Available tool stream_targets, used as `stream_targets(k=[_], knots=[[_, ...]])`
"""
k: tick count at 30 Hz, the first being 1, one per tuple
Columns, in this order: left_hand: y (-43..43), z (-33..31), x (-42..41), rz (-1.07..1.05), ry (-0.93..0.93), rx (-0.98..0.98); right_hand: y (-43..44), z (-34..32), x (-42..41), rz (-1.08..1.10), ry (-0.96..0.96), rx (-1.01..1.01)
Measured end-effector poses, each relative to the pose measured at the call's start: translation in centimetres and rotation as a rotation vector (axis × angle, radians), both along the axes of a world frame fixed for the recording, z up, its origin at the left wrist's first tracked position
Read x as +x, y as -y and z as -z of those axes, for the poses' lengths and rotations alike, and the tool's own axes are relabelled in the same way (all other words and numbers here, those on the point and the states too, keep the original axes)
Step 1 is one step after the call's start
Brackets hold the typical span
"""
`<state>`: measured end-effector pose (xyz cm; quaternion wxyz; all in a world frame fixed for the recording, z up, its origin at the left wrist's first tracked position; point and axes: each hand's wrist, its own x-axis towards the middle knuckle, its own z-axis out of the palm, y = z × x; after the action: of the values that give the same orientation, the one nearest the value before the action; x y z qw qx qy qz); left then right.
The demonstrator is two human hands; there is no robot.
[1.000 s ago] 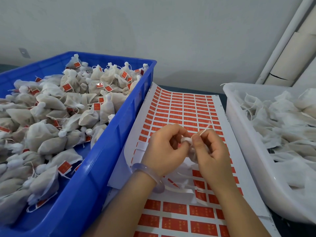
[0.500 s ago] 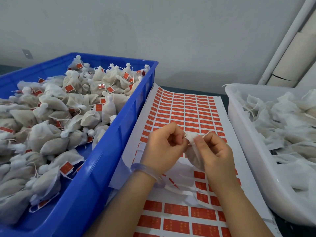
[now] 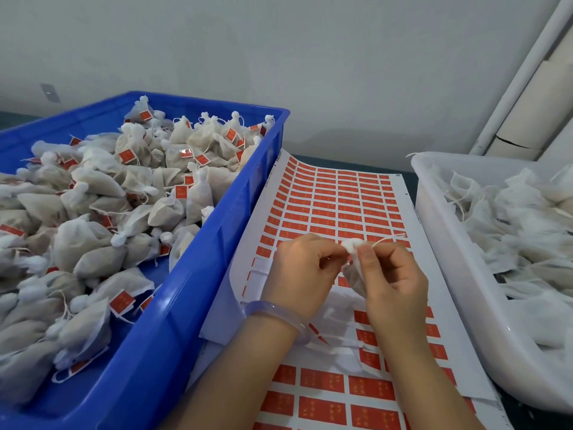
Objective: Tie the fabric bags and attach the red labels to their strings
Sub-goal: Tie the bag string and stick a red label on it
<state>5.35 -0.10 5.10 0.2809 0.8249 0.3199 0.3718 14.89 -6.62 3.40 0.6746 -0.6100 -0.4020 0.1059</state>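
Observation:
A small white fabric bag (image 3: pixel 353 271) hangs between my two hands above the sheet of red labels (image 3: pixel 335 200). My right hand (image 3: pixel 392 283) pinches the bag's gathered neck, and its body hangs down against that palm. My left hand (image 3: pixel 302 271) pinches the bag's string close to the neck. A loose end of the string (image 3: pixel 387 238) sticks out to the right above my right hand. A peeled strip of white backing lies on the sheet under my wrists.
On the left stands a blue crate (image 3: pixel 192 290) heaped with tied bags that carry red labels. A white tub (image 3: pixel 446 274) on the right holds several untied bags. Behind is a grey wall, with a white pipe (image 3: pixel 514 76) at the right.
Both hands have drawn slightly apart with the bag between them, and the string end now stretches out to the right. The bag's body hangs lower in my right hand.

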Motion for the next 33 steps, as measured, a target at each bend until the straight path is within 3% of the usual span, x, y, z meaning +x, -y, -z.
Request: stream_targets(k=[4, 9, 16, 22, 26, 30, 33], knots=[[0.4, 0.4, 0.5, 0.012, -0.033, -0.154, 0.0, 0.1, -0.1, 0.001, 0.041, -0.012], [0.0, -0.5, 0.2, 0.130, 0.331, -0.821, 0.1, -0.1, -0.2, -0.034, 0.130, -0.014], [-0.5, -0.5, -0.1, 0.279, 0.415, -1.076, 0.3, -0.1, -0.8, -0.114, 0.332, -0.012], [-0.7, 0.0, 0.0, 0.183, 0.541, -1.046, 0.4, -0.4, -1.0, -0.154, 0.232, 0.022], [-0.7, -0.1, 0.1, 0.177, 0.475, -0.884, 0.4, -0.5, -0.9, -0.132, 0.177, 0.023], [-0.7, -0.3, 0.2, 0.160, 0.472, -0.863, 0.2, -0.4, -0.7, -0.038, 0.065, 0.008], [-0.6, -0.1, 0.2, 0.181, 0.363, -0.746, 0.1, -0.4, -0.5, -0.034, 0.036, -0.015]])
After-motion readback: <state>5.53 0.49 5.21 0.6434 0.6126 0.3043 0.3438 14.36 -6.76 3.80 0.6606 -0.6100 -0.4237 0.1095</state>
